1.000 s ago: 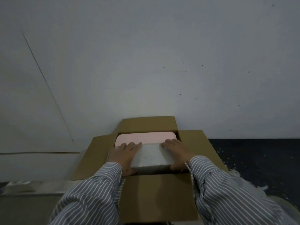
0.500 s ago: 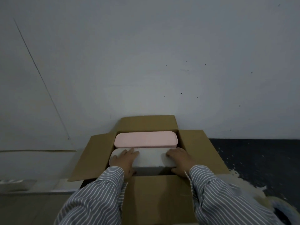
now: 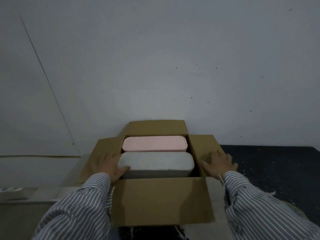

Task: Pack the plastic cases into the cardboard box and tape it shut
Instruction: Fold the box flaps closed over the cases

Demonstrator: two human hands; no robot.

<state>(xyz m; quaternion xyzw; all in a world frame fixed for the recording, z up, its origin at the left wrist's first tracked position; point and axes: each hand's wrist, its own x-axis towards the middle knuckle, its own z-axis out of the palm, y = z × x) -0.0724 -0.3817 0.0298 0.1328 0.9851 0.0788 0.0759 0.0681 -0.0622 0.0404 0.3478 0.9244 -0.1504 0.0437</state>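
Observation:
An open cardboard box (image 3: 161,201) stands against the wall with all its flaps spread out. Inside lie two plastic cases side by side: a pink case (image 3: 155,143) at the back and a white case (image 3: 155,161) in front of it. My left hand (image 3: 107,164) rests flat on the left flap, its thumb touching the white case's left end. On the right flap lies my right hand (image 3: 218,163), fingers spread, apart from the cases. Neither hand holds anything.
A pale wall (image 3: 155,66) rises right behind the box. A dark speckled floor surface (image 3: 277,167) lies to the right. A low pale ledge (image 3: 34,170) runs along the left. Striped sleeves cover both forearms.
Both hands have left the top of the white case and moved outward onto the side flaps. The white case now sits lower in the box, level beside the pink one.

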